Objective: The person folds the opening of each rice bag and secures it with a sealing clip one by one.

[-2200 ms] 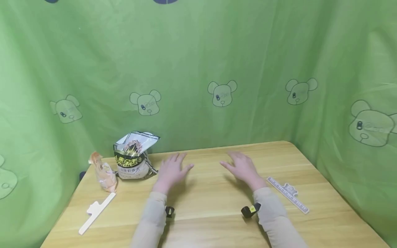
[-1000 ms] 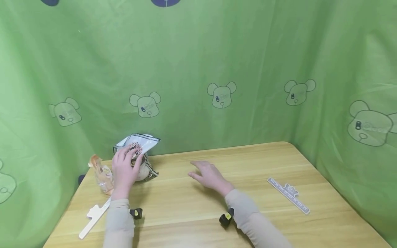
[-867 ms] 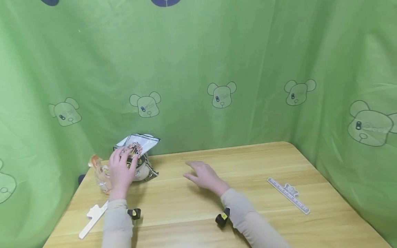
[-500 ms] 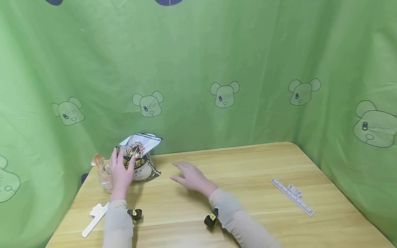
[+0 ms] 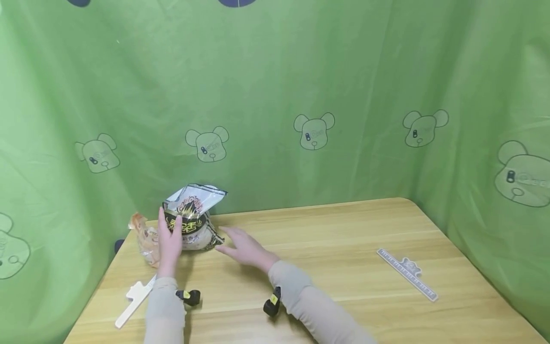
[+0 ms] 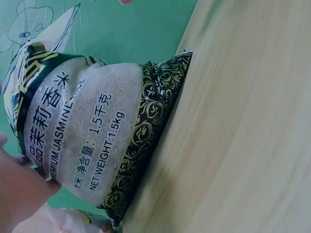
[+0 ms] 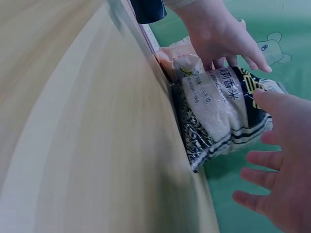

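Observation:
A jasmine rice bag, clear with a black band and a folded-over white top, stands on the table at the back left. My left hand is at its left side, fingers extended; in the left wrist view the fingers are right at the bag's edge. On the other side, my right hand reaches toward the lower right corner with fingers spread and nothing in them. The right wrist view shows the rice bag between both hands, a gap separating it from the right palm.
Left of the rice stands a crinkled, orange-tinted clear bag, partly behind my left hand. A white bag clip lies nearer me, partly covered by the left wrist. A grey-white bag clip lies right. Green curtain surrounds the wooden table.
My left hand has moved from mid-table to the rice bag's left side, first passing across its front. The right hand has moved left toward the bag. The bag stays in place.

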A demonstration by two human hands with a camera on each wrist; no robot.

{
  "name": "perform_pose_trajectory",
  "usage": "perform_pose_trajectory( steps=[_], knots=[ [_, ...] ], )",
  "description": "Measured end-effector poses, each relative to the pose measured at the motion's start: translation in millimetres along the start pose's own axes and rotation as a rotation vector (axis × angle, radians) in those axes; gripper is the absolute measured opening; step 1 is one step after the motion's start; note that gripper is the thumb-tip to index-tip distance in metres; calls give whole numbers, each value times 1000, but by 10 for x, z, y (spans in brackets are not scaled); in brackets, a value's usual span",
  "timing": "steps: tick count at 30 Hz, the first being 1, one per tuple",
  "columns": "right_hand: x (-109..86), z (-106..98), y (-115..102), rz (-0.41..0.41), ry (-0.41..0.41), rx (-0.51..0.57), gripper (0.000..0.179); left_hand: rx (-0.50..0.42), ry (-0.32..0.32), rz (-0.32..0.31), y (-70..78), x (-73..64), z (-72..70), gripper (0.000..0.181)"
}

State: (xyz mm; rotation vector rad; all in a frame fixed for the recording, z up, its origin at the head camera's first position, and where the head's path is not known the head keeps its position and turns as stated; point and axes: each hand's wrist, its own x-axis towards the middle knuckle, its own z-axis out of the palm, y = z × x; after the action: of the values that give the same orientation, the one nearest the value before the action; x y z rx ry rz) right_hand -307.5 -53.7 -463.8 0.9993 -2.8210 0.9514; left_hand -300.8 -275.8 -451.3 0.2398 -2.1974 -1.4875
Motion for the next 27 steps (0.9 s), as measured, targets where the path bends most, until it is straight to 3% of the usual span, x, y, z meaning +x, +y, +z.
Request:
perform_pose_trajectory(
  steps=[8,17,22,27],
  knots=[
    [176,109,-83,58,10,235,69,-13,-61,-69,-13,1,-75,61],
    [292,194,-109,1,21,300,76,1,-48,-75,-9,-1,-75,61],
    [316,215,-106,16,20,312,80,43,-31,-47,-5,-7,-27,62],
    [308,237,-107,38,38,332,86,65,-66,-32,-15,-33,58,63]
  ],
)
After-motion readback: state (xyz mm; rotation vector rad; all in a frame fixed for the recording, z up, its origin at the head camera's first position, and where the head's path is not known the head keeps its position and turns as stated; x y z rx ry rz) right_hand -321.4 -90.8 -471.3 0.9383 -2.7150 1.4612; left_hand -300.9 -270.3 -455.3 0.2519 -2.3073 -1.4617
